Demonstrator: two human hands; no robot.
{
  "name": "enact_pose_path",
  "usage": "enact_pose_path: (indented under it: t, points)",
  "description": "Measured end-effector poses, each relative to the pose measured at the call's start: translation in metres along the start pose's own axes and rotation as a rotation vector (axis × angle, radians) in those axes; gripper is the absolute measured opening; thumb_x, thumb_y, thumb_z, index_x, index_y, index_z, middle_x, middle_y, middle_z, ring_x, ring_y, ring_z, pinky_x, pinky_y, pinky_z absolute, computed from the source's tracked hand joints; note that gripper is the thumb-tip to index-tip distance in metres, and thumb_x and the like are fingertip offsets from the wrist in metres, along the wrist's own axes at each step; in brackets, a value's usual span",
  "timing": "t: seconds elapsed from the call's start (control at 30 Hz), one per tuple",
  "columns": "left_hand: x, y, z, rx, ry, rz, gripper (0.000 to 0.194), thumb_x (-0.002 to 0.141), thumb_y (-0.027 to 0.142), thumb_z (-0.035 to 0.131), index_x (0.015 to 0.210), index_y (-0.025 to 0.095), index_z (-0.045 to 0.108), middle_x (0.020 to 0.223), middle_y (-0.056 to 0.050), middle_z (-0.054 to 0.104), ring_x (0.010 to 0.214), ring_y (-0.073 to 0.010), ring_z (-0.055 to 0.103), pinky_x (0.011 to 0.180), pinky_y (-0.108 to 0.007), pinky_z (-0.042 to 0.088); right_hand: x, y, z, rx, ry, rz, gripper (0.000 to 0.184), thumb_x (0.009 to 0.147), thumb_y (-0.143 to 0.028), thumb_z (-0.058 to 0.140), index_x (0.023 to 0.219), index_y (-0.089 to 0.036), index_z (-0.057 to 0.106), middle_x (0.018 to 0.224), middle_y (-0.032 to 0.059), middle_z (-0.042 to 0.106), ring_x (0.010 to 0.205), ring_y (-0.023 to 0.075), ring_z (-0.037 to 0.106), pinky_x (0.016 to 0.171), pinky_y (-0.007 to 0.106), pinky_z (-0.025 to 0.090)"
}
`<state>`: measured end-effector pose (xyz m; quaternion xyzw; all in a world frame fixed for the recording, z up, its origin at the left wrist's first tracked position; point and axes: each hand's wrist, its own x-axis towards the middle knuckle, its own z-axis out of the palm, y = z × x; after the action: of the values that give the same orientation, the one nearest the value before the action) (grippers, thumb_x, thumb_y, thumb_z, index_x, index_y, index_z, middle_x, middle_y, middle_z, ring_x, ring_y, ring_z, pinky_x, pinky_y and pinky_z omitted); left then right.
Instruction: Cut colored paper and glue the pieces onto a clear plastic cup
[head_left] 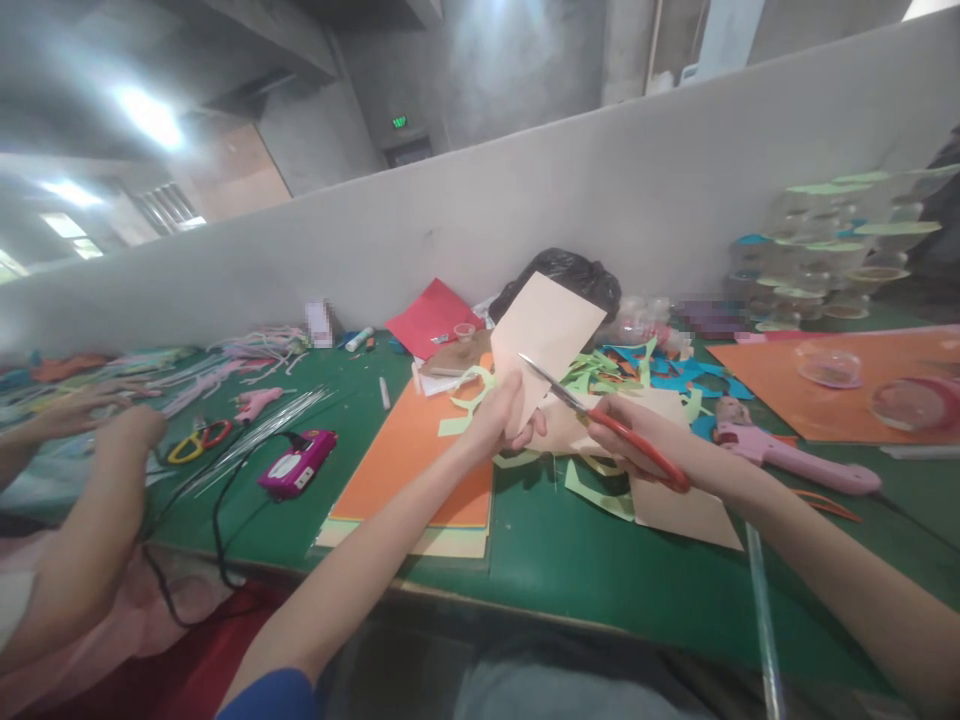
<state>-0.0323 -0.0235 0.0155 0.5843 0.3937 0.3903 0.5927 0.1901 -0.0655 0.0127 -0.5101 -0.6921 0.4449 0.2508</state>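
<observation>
My left hand [510, 412] grips a sheet of pale peach paper [546, 325] by its lower end and holds it up above the table. In my right hand [630, 425] is a pair of scissors [637, 445] with orange-red handles. Its blades point up and left and lie against the paper's lower part; whether they are apart I cannot tell. Under my hands lie more peach paper [679, 500] and green paper offcuts [600, 490]. Left of them is a stack of orange sheets [420, 470].
A pink glue gun [799, 457] lies to the right, near orange sheets [772, 380] with clear plastic cups. On the left are a magenta device [298, 465], yellow-and-red scissors [199, 442] and a co-worker's hands [124, 420]. A black plastic bag [574, 275] sits behind the paper.
</observation>
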Motion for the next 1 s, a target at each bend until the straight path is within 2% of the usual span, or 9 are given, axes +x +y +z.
enact_pose_path:
  t: [0.1, 0.17, 0.33, 0.43, 0.53, 0.7, 0.8, 1.0]
  points:
    - [-0.001, 0.0, 0.001, -0.02, -0.049, -0.009, 0.064, 0.088, 0.074, 0.042, 0.078, 0.014, 0.06, 0.049, -0.003, 0.06, 0.028, -0.0061, 0.033, 0.035, -0.023, 0.021, 0.002, 0.009, -0.002, -0.104, 0.036, -0.124, 0.05, 0.083, -0.069, 0.058, 0.092, -0.022, 0.041, 0.069, -0.0052, 0.049, 0.053, 0.0082, 0.041, 0.047, 0.022, 0.033]
    - [-0.002, 0.001, 0.002, -0.014, -0.094, -0.016, 0.063, 0.088, 0.073, 0.044, 0.085, 0.013, 0.061, 0.052, -0.004, 0.063, 0.028, -0.0062, 0.033, 0.034, -0.022, 0.02, 0.002, 0.012, -0.004, -0.137, 0.047, -0.154, 0.047, 0.086, -0.066, 0.058, 0.092, -0.022, 0.043, 0.073, -0.0036, 0.051, 0.059, 0.0094, 0.044, 0.052, 0.022, 0.036]
    - [-0.003, 0.002, 0.005, 0.0, -0.11, -0.029, 0.062, 0.088, 0.072, 0.044, 0.08, 0.013, 0.06, 0.049, -0.004, 0.062, 0.027, -0.0057, 0.032, 0.033, -0.022, 0.016, 0.003, 0.011, -0.002, -0.034, 0.017, -0.065, 0.046, 0.084, -0.065, 0.06, 0.091, -0.024, 0.041, 0.064, -0.0072, 0.046, 0.049, 0.0079, 0.036, 0.045, 0.021, 0.029]
    - [-0.003, 0.003, 0.005, 0.002, -0.108, -0.036, 0.061, 0.089, 0.072, 0.043, 0.079, 0.014, 0.059, 0.049, -0.004, 0.061, 0.027, -0.006, 0.033, 0.034, -0.022, 0.017, 0.004, 0.009, 0.001, 0.017, 0.003, -0.036, 0.046, 0.086, -0.067, 0.055, 0.087, -0.025, 0.038, 0.059, -0.0084, 0.041, 0.042, 0.008, 0.033, 0.04, 0.022, 0.026]
    - [-0.004, 0.004, 0.005, -0.003, -0.119, -0.037, 0.063, 0.088, 0.074, 0.042, 0.077, 0.014, 0.058, 0.049, -0.004, 0.061, 0.028, -0.0056, 0.033, 0.036, -0.022, 0.02, 0.005, 0.01, 0.003, -0.004, 0.027, -0.069, 0.044, 0.087, -0.065, 0.052, 0.086, -0.025, 0.036, 0.058, -0.008, 0.041, 0.042, 0.0085, 0.033, 0.04, 0.023, 0.027]
    - [-0.006, 0.007, 0.006, -0.043, -0.17, -0.046, 0.061, 0.087, 0.074, 0.044, 0.087, 0.015, 0.058, 0.049, -0.003, 0.061, 0.026, -0.0069, 0.033, 0.035, -0.022, 0.022, 0.005, 0.014, 0.002, -0.072, 0.04, -0.139, 0.039, 0.086, -0.057, 0.059, 0.092, -0.024, 0.039, 0.067, -0.0061, 0.046, 0.05, 0.0097, 0.039, 0.046, 0.023, 0.032]
    - [-0.009, 0.009, 0.007, -0.057, -0.197, -0.058, 0.059, 0.089, 0.072, 0.044, 0.088, 0.015, 0.058, 0.048, -0.003, 0.061, 0.026, -0.0069, 0.031, 0.035, -0.022, 0.022, 0.005, 0.014, 0.001, -0.041, 0.025, -0.121, 0.037, 0.086, -0.054, 0.059, 0.093, -0.025, 0.038, 0.067, -0.0067, 0.046, 0.049, 0.0088, 0.036, 0.045, 0.023, 0.03]
    - [-0.01, 0.01, 0.007, -0.035, -0.158, -0.091, 0.06, 0.091, 0.07, 0.044, 0.08, 0.012, 0.059, 0.047, -0.005, 0.06, 0.027, -0.0051, 0.032, 0.034, -0.02, 0.02, 0.005, 0.005, 0.004, 0.03, 0.009, -0.044, 0.036, 0.089, -0.057, 0.052, 0.09, -0.025, 0.035, 0.059, -0.009, 0.04, 0.042, 0.0078, 0.031, 0.039, 0.022, 0.026]
